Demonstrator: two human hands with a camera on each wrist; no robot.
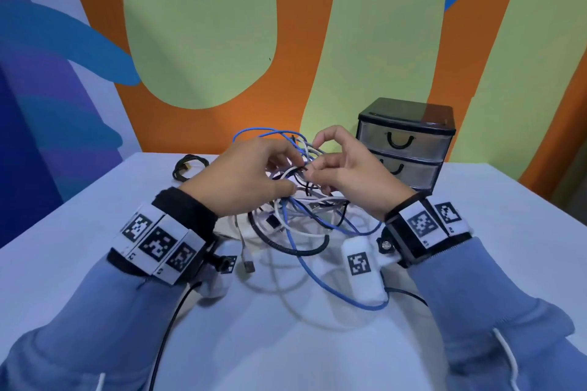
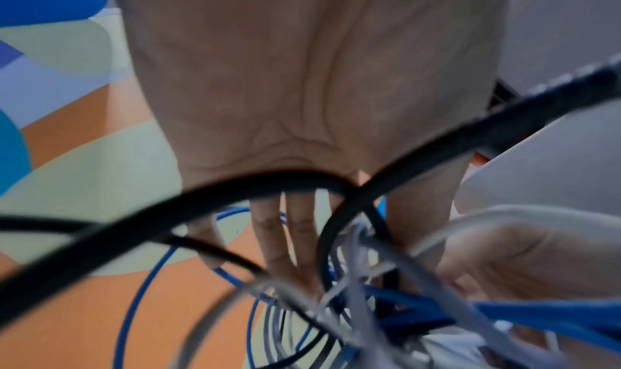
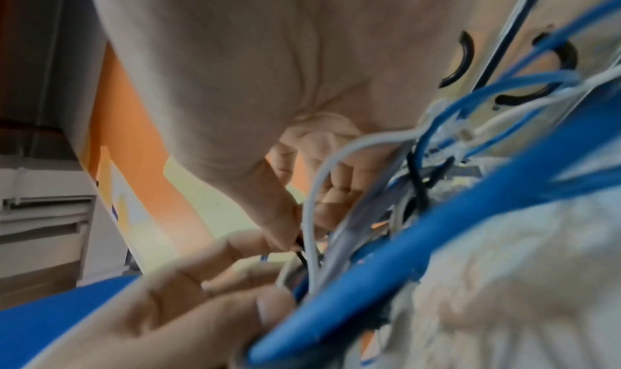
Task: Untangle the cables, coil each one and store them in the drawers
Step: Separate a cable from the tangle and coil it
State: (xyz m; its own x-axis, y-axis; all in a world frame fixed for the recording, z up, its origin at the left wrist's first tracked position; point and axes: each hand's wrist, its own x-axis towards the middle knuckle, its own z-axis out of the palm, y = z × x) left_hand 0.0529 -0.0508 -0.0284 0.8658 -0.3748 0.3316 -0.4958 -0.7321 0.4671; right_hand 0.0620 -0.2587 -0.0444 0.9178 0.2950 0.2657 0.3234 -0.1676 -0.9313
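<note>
A tangle of blue, white and black cables lies mid-table, partly lifted between my hands. My left hand curls its fingers and thumb round strands on the tangle's left side; in the left wrist view its fingers reach in among blurred loops. My right hand pinches a thin black cable between thumb and finger at the top of the knot, index finger arched above. The right wrist view shows that pinch close up. A black drawer unit stands behind the right hand, its two visible drawers closed.
A separate black cable lies coiled at the back left of the white table. A blue cable loop trails toward the front edge. A painted wall rises just behind the table.
</note>
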